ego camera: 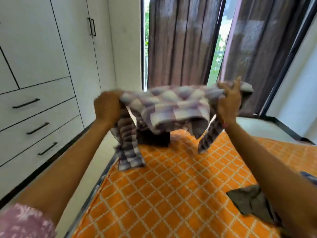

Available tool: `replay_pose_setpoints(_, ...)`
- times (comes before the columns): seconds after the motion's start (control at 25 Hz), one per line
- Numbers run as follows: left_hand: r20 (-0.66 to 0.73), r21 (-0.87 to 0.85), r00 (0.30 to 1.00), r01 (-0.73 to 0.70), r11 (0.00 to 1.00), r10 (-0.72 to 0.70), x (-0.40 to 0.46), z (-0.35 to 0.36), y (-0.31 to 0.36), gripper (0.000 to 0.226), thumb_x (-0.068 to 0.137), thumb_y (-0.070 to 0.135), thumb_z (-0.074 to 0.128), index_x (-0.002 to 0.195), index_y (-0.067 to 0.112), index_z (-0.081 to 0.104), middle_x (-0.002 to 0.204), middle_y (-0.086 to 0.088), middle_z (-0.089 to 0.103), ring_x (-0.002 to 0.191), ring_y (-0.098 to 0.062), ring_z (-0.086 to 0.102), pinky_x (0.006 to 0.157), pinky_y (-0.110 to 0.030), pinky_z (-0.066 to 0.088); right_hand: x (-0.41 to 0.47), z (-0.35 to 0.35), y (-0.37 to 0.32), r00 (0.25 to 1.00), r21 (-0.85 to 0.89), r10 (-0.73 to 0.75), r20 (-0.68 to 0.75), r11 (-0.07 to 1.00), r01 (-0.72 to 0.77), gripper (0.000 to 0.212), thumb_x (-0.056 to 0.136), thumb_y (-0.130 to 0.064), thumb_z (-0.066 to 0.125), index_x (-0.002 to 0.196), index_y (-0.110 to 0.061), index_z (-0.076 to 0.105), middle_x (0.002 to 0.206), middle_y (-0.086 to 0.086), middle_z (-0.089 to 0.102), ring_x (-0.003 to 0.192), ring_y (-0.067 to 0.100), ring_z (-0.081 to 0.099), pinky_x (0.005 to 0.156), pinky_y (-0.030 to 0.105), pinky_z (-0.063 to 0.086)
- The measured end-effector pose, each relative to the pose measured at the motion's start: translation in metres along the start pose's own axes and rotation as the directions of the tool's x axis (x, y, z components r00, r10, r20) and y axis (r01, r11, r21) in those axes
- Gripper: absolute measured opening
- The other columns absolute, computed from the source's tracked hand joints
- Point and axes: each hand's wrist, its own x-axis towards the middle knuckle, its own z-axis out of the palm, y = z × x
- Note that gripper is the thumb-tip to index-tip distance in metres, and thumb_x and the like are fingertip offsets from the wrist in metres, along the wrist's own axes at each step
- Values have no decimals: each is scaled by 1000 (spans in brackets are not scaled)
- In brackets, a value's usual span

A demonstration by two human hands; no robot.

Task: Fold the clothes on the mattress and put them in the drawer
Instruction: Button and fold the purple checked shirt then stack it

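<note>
Fingers of left hand (pixel 106 107) and right hand (pixel 227 102) grip checked shirt (pixel 171 105) stretched between, above mattress (pixel 171 186).

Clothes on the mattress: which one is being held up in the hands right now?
The checked purple-and-white shirt, gripped by the left hand and right hand above the orange mattress. The dark grey garment lies untouched near the right forearm.

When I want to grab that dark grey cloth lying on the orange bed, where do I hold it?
Probably pinch the dark grey cloth at its pointed near-left corner, coming from the left over the bare mattress. That corner lies flat and free; the right arm covers its other side. Both hands hold the checked shirt now.
</note>
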Motion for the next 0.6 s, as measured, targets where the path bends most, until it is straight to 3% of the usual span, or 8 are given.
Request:
replay_pose_setpoints(0.2, 348, -6, 931, -115, 993, 110, -224, 58, -47, 54, 75, 27, 41, 122, 8, 60, 108, -23, 67, 69, -41, 67, 54, -41, 56, -215, -34, 103, 971, -188, -4, 237, 981, 50, 51, 83, -29, 35, 118, -10, 66, 150, 22, 28, 124, 47, 43, 95, 43, 39)
replay_pose_setpoints(0.32, 369, 32, 919, -164, 986, 141, -311, 93, -66, 54, 72, 18, 38, 117, 1, 64, 115, -22, 65, 76, -42, 67, 64, -46, 57, -299, -48, 145, 918, -300, -44, 395, 938, 174, 43, 84, -25, 41, 111, -10, 70, 150, 19, 22, 127, 54, 36, 90, 59, 43)
replay_pose_setpoints(0.4, 374, -32, 911, -173, 984, 172, -350, 98, -68, 53, 69, 14, 45, 117, 2, 65, 126, -16, 60, 80, -38, 69, 60, -38, 56, -339, -60, 160, 869, -315, -82, 488, 912, 263, 41, 82, -23, 48, 115, -11, 68, 153, 13, 20, 125, 52, 37, 80, 62, 48)
replay_pose_setpoints(0.44, 348, -113, 934, -51, 992, 87, -364, 96, -61, 53, 74, 12, 48, 125, 6, 60, 135, -12, 53, 88, -33, 68, 64, -34, 56, -355, -65, 162, 857, -286, -60, 512, 929, 235, 43, 85, -23, 49, 125, -13, 62, 156, 10, 16, 125, 50, 38, 78, 59, 49)
replay_pose_setpoints(0.48, 328, -187, 936, 200, 962, -130, -373, 91, -50, 52, 86, 14, 44, 137, 12, 49, 144, -7, 45, 103, -27, 64, 75, -30, 54, -366, -69, 157, 866, -258, 32, 499, 960, 113, 49, 89, -22, 50, 137, -15, 49, 157, 8, 13, 126, 46, 39, 80, 55, 50)
replay_pose_setpoints(0.52, 312, -239, 857, 488, 840, -409, -382, 88, -34, 49, 97, 21, 35, 145, 15, 36, 149, -5, 37, 120, -24, 53, 91, -31, 47, -378, -70, 149, 877, -235, 204, 436, 966, -108, 57, 93, -21, 51, 147, -16, 33, 157, 8, 14, 127, 41, 39, 83, 52, 48)
replay_pose_setpoints(0.56, 292, -264, 683, 730, 631, -669, -386, 86, -19, 50, 100, 27, 30, 148, 11, 29, 150, -12, 33, 131, -30, 42, 103, -36, 38, -383, -67, 136, 853, -197, 424, 305, 904, -379, 65, 93, -24, 52, 150, -14, 22, 156, 10, 20, 128, 37, 39, 90, 51, 46)
replay_pose_setpoints(0.6, 355, -325, 469, 873, 363, -809, -391, 90, -6, 50, 101, 31, 34, 145, 8, 33, 146, -18, 38, 131, -36, 40, 107, -42, 34, -388, -64, 120, 730, -119, 672, 127, 741, -661, 69, 92, -28, 54, 149, -12, 19, 152, 15, 29, 128, 37, 40, 95, 52, 43)
